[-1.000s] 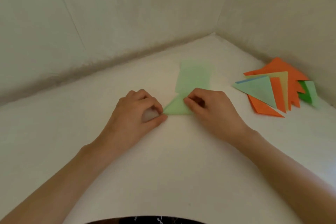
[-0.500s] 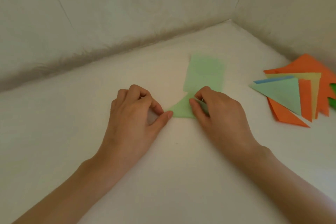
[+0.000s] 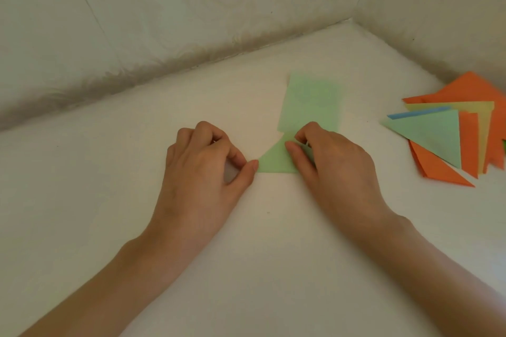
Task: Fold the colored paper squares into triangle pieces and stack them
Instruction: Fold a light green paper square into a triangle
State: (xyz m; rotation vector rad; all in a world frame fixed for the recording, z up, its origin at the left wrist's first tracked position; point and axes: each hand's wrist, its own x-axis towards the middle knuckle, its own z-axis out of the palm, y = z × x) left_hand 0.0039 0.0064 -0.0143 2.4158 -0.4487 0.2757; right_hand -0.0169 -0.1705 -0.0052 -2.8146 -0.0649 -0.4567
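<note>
A small folded green triangle (image 3: 273, 163) lies flat on the white surface between my hands. My left hand (image 3: 202, 169) has its fingers curled, and its thumb tip touches the triangle's left corner; the index finger sits a little apart from the paper. My right hand (image 3: 331, 167) pinches the triangle's right part, with the thumb on top and the index finger bent over the upper edge. That hand hides the triangle's right corner. Just behind lies a pale green paper square (image 3: 312, 102).
At the right edge lies a loose pile of folded triangles (image 3: 438, 137): pale green on top, with orange, yellow and blue beneath. Two light walls (image 3: 164, 22) meet in a corner at the back right. The white surface (image 3: 273, 254) stretches toward me.
My left index finger has come off the triangle's left corner, leaving only the thumb tip there. My right thumb has slid onto the triangle. The view has shifted slightly.
</note>
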